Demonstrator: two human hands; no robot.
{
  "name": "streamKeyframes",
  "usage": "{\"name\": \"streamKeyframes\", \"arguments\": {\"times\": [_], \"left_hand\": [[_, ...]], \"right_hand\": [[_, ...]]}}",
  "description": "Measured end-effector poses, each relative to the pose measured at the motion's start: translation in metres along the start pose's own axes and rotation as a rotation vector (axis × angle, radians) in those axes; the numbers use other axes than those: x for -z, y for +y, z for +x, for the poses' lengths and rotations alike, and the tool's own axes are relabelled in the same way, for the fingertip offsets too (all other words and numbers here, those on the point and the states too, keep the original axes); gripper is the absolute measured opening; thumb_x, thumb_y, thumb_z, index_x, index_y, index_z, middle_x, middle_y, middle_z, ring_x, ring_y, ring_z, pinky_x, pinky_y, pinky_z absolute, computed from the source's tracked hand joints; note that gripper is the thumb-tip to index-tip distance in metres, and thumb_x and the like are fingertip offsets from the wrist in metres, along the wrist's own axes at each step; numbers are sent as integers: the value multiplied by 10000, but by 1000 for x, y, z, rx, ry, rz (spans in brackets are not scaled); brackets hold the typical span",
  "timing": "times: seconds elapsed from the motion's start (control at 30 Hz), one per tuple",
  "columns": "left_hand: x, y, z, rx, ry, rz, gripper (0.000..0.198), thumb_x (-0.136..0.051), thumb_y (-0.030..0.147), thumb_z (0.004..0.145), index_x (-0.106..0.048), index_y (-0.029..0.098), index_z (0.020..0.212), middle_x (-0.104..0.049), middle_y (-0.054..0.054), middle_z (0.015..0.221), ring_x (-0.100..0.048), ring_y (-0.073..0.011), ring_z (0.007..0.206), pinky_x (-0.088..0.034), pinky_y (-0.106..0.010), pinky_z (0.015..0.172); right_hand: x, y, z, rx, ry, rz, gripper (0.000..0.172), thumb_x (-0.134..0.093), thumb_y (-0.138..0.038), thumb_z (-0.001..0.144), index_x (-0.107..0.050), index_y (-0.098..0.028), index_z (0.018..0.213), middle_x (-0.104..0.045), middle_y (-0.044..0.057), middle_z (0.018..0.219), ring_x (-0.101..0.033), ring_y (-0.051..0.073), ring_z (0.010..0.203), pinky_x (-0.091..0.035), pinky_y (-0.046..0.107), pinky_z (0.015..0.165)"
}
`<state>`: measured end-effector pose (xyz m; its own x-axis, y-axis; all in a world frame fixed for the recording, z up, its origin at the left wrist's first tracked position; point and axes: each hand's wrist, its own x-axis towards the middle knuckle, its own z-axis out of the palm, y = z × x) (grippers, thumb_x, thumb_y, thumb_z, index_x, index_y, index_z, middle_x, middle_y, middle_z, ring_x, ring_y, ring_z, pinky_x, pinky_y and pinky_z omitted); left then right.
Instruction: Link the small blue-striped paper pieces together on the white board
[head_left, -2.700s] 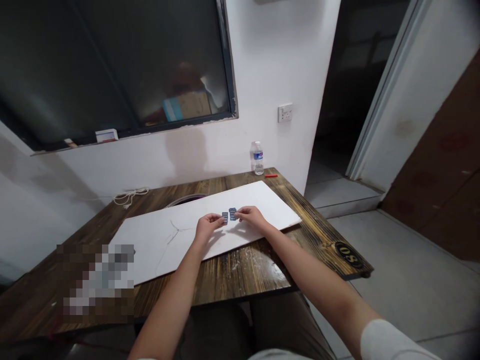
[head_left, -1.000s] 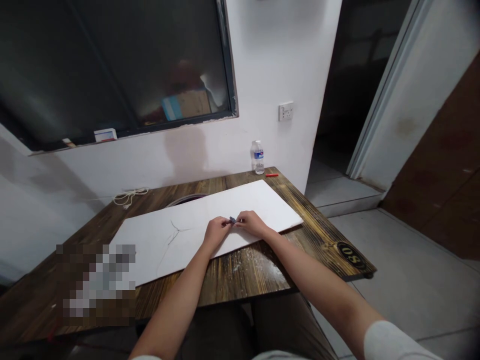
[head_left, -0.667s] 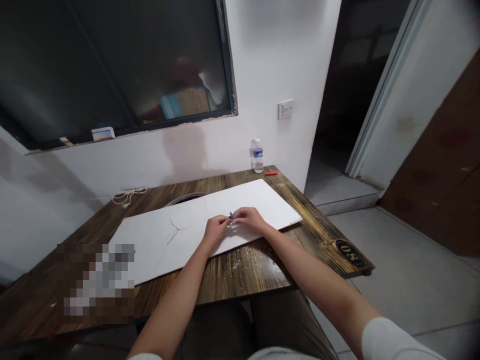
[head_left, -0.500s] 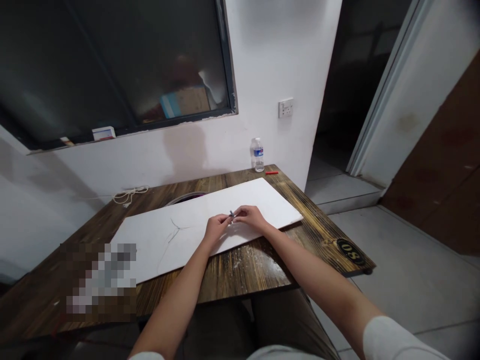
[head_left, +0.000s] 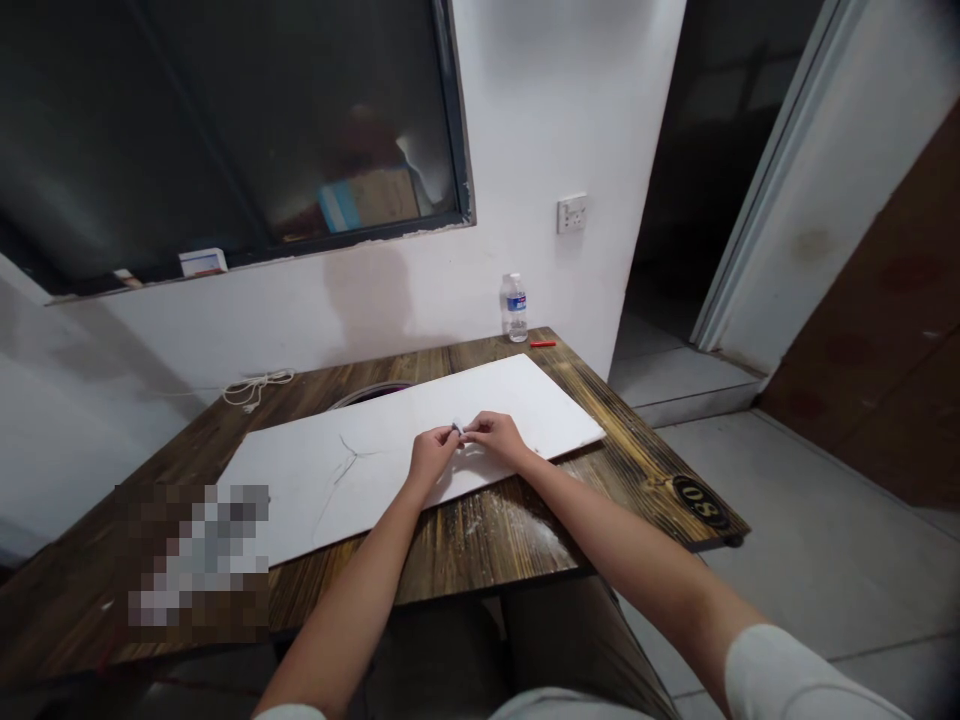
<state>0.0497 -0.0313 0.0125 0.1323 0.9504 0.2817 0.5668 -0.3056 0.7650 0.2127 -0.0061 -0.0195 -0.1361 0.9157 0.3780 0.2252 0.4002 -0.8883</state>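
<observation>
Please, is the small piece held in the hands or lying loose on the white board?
Held: the left hand and right hand pinch the small piece between them, over the white board.

Left hand (head_left: 433, 456) and right hand (head_left: 499, 437) over board (head_left: 525, 400), small piece (head_left: 458, 427) between their fingertips. Board lies on table (head_left: 480, 545), running farther left of hands than right. Beyond hands, leftward: cable (head_left: 259, 383) on table. Beyond, slightly right: bottle (head_left: 517, 310); slim stick (head_left: 543, 344) just right of it.
</observation>
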Motion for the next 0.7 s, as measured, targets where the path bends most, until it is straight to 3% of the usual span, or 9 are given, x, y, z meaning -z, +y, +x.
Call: {"name": "streamKeyframes", "arguments": {"times": [0.17,0.37,0.7], "left_hand": [[0,-7,2,21,-19,-41,279,-526,356,768,-696,178,635,-695,-23,628,-615,-176,620,-417,-243,592],[-1,-13,4,58,-35,-92,276,-556,380,763,-704,172,657,-709,-43,657,-639,-191,653,-446,-262,625],[1,-12,3,185,-72,-372,408,-717,526,671,-743,139,797,-724,-82,715,-644,-191,671,-475,-274,653]], "right_hand": [[0,1,0,-73,-23,64,200,-764,-377,660,-711,-187,689,-729,38,753,-654,195,741,-459,272,661],[-1,0,-1,-50,-42,31,195,-729,-373,692,-707,-180,705,-719,30,734,-638,180,721,-441,260,644],[2,0,0,-52,-62,95,231,-735,-400,672,-710,-176,721,-720,39,745,-638,186,725,-443,266,649]]}}
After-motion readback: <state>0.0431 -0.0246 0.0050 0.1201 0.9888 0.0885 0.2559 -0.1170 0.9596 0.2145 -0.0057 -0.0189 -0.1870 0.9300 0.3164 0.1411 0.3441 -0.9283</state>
